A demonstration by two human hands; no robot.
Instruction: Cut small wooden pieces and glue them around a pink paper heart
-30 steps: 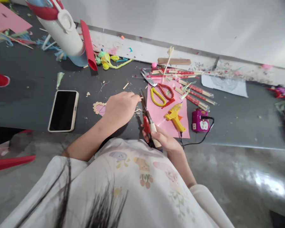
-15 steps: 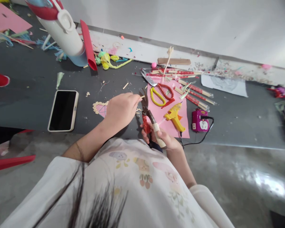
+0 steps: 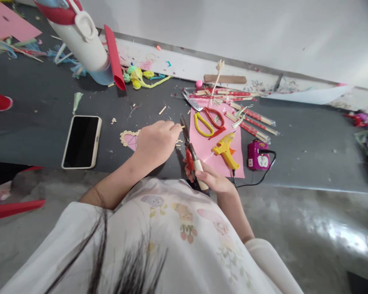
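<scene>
My right hand [image 3: 214, 178] is wrapped round the handles of a pair of pruning shears [image 3: 190, 145], one grip red and the other cream. Their dark blades point away from me, drawn close together. At the blades, my left hand [image 3: 157, 139] pinches a thin wooden stick [image 3: 182, 127], of which only a short end shows. Under and beside that hand lies a pink paper shape [image 3: 130, 141] with drawn lines, its edge lined with small wooden pieces. The hand hides much of it. Short cut bits of wood [image 3: 179, 143] lie between the hand and the shears.
Right of the shears, pink paper [image 3: 202, 148] carries scissors [image 3: 204, 118] and a yellow glue gun [image 3: 226, 150]. Its cord runs near a purple power box [image 3: 259, 156]. Wrapped sticks [image 3: 254, 116] lie behind. On the left are a phone [image 3: 81, 142] and a tall bottle [image 3: 82, 45].
The shears' blades and handles have closed together near the stick, and my right fingers have squeezed in. At the back right, the white drawing sheet has lifted and shifted right.
</scene>
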